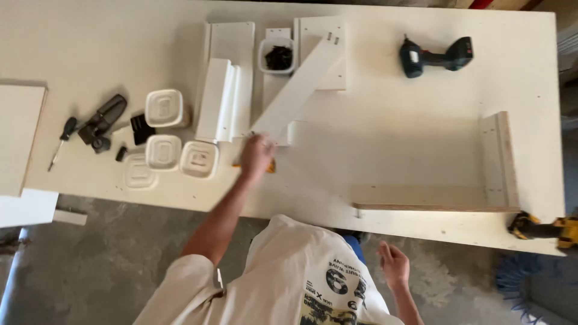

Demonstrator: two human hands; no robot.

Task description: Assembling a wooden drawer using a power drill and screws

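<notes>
White worktable (391, 132) over bare concrete floor, viewed from above.

- Left hand (257, 155): stretched across near edge, resting on small yellow-orange item (271, 168) just below lower end of long white panel (298, 90). Fingers blurred; curled over item, but cannot tell whether truly gripping.
- Panel: laid diagonally, upper end toward far edge beside tub of dark screws (278, 57), probably kept within arm's reach of fasteners. Flat, painted white, clean edges, two small marks near upper end.
- Right hand (394, 265): off table, below near edge, fingers loosely spread, holding nothing.
- Elsewhere: dark drill (435, 55) near far edge; L-shaped board assembly (433, 198) at right near corner, standing on edge; yellow drill (545, 227) overhanging that corner; white lidded tubs (164, 108) toward left end.
</notes>
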